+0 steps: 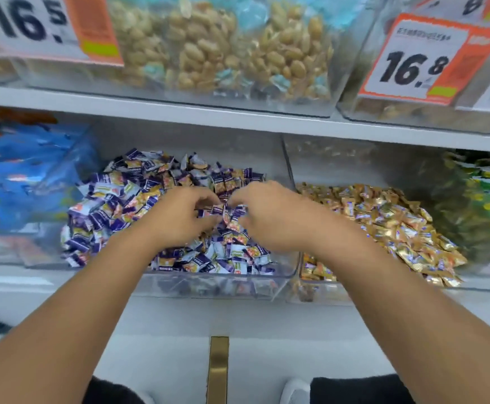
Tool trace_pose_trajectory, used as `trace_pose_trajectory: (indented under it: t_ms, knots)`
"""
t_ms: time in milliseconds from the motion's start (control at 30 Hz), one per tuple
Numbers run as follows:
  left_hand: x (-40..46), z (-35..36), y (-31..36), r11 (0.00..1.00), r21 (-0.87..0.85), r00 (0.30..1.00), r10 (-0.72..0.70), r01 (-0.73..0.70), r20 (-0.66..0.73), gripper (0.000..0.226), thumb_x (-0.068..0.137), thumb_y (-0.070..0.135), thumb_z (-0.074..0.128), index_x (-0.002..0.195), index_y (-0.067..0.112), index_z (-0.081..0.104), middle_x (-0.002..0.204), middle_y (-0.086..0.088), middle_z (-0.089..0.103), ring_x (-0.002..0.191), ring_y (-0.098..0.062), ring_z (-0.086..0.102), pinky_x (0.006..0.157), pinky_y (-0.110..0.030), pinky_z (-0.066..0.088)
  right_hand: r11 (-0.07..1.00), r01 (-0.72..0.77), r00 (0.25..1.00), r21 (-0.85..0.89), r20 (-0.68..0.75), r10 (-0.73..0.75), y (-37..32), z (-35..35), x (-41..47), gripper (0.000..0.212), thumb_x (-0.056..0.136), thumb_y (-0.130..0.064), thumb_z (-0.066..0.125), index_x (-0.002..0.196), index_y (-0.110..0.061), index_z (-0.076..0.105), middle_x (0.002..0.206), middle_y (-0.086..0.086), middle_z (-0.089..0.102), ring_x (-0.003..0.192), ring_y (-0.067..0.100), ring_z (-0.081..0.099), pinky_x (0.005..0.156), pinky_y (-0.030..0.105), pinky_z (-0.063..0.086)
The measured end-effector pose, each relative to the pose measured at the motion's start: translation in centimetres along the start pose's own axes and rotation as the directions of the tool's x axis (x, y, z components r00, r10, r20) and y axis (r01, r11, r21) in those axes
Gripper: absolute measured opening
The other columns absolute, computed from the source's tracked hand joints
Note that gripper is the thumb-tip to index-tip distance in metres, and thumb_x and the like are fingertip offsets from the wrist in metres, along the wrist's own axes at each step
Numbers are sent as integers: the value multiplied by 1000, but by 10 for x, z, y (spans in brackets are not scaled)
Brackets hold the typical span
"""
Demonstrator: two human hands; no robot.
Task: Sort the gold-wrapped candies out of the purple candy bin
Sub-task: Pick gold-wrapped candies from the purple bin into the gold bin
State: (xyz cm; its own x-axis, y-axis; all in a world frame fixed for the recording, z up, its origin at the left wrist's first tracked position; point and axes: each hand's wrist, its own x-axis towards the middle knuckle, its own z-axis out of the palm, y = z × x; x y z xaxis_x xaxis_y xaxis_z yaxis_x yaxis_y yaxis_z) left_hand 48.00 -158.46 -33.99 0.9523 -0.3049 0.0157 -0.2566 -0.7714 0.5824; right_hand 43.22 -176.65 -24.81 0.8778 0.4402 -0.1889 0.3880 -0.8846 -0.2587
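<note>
Purple candy bin (284,269): clear plastic, sitting on the lower shelf (238,118) at centre, heaped with purple-and-white wrapped candies (97,217). Gold-toned wrappers are still showing among them, e.g. one patch left of centre (147,196) and more along the far edge, so the sorting is looking unfinished; I am judging a fair share of strays left, with more likely buried under the top layer.

Gold candy bin (302,284), touching the purple bin on its right, is holding a large heap of gold-wrapped candies (383,225). How many of these came out of the purple bin is not something the view is showing.

Both hands are working over the middle of the purple heap, fingertips close together. Left hand (179,214): fingers curling down into the pile, seemingly picking at a wrapper, but motion blur is hiding whether anything is actually pinched. Right hand (267,214): fingers likewise curling at a candy near the meeting point; cannot tell whether it is gripping one.

Hard to read: wrapper print is blurring; some wrappers are carrying both purple and orange-gold, making strays hard to tell apart. The bin's lower layers are hidden. The blue packets (19,176) at left and the green packets (488,193) at far right are cut off by the frame.
</note>
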Motion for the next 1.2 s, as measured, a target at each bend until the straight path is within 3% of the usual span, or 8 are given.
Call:
trace_pose_trajectory:
  t_ms: [67, 200, 433, 600, 700, 833, 1067, 1200]
  knots:
    - [2, -2, -5, 1000, -16, 999, -25, 24, -24, 30, 87, 29, 75, 114, 18, 69, 112, 2, 69, 104, -13, 63, 89, -28, 49, 975, -144, 955, -166, 236, 181, -4, -8, 49, 25, 102, -8, 41, 83, -5, 57, 85, 7, 54, 70, 23, 52, 54, 29, 41]
    - [3, -5, -18, 999, -24, 999, -37, 36, -26, 27, 88, 30, 73, 113, 20, 69, 104, 5, 64, 95, -12, 59, 72, -22, 41, 870, -494, 791, -2, 415, 450, 26, 3, 127, 48, 109, -27, 35, 148, 2, 34, 153, 24, 36, 111, 44, 62, 92, 50, 56]
    - [-3, -16, -47, 997, -83, 999, -8, 5, -33, 22, 85, 33, 76, 105, 24, 72, 97, 9, 66, 89, -6, 62, 71, -23, 45, 745, -639, 666, 191, 622, 412, 35, 26, 142, 49, 105, -31, 44, 148, -11, 34, 149, 25, 40, 108, 39, 62, 89, 55, 56]
    - [-5, -17, -54, 992, -128, 1000, 7, -8, -7, 26, 83, 33, 78, 107, 23, 72, 97, 8, 66, 94, -6, 62, 75, -22, 44, 830, -540, 684, 143, 649, 333, 41, 38, 140, 74, 90, 3, 66, 153, -16, 32, 151, 23, 34, 93, 28, 63, 81, 40, 61]
    - [-8, -16, -54, 992, -126, 1000, -4, 5, 13, 28, 83, 34, 78, 108, 24, 71, 101, 7, 66, 97, -7, 61, 74, -21, 44, 841, -512, 715, 175, 629, 305, 40, 44, 138, 71, 84, 7, 71, 144, -17, 43, 115, 17, 61, 91, 25, 67, 91, 40, 57]
    - [-13, -17, -50, 988, -156, 1000, -8, 9, 4, 32, 83, 32, 78, 112, 23, 69, 104, 4, 65, 98, -10, 61, 73, -18, 45, 819, -497, 751, 286, 615, 241, 35, 35, 129, 49, 86, 12, 66, 130, -5, 55, 85, 10, 62, 74, 17, 61, 69, 24, 57]
    - [-19, -21, -28, 950, -310, 997, 18, -39, -70, 35, 76, 35, 84, 106, 27, 68, 98, 11, 67, 87, -4, 65, 67, -8, 49, 674, -335, 898, 658, 439, 18, 23, 13, 101, 64, 78, 11, 75, 133, -14, 55, 104, 7, 65, 81, 13, 71, 70, 23, 59]
    - [-17, -26, -13, 811, -584, 999, -11, 31, 38, 21, 87, 24, 75, 106, 17, 71, 94, -4, 74, 84, -24, 73, 77, -33, 60, 648, -225, 959, 727, 282, 17, 16, 11, 83, 79, 74, 11, 79, 140, -18, 47, 114, 6, 69, 74, 9, 72, 63, 20, 55]
